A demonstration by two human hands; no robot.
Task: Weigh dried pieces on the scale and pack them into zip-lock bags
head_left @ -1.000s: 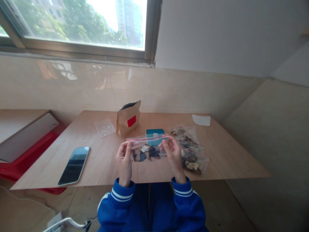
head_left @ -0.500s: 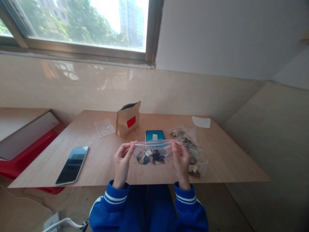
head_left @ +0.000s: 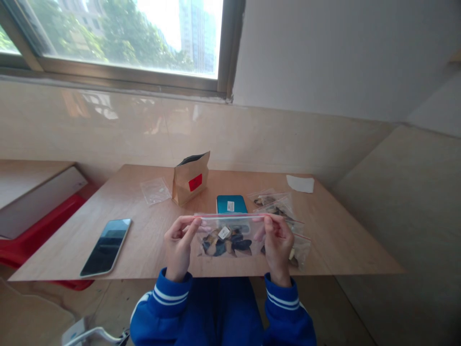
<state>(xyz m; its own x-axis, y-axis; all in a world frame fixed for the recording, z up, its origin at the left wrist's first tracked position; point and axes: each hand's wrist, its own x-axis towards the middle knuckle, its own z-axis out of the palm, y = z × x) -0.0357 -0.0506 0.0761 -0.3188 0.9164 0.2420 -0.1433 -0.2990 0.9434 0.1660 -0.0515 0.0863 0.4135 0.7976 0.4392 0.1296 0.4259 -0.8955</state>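
Observation:
I hold a clear zip bag with a red seal strip, upright above the near edge of the wooden table. Dark and tan pieces and a small white label lie inside it. My left hand pinches the bag's top left corner. My right hand pinches the top right corner. Both sleeves are blue with white stripes. Behind my right hand lie other filled zip bags.
A brown paper pouch with a red sticker stands at mid-table. A teal box lies behind the held bag. A phone rests at the left, an empty clear bag beyond it, white paper far right. Red furniture stands left.
My hands moved apart along the bag's top edge, from near its middle out to its corners. The bag came slightly nearer to me and lower in view.

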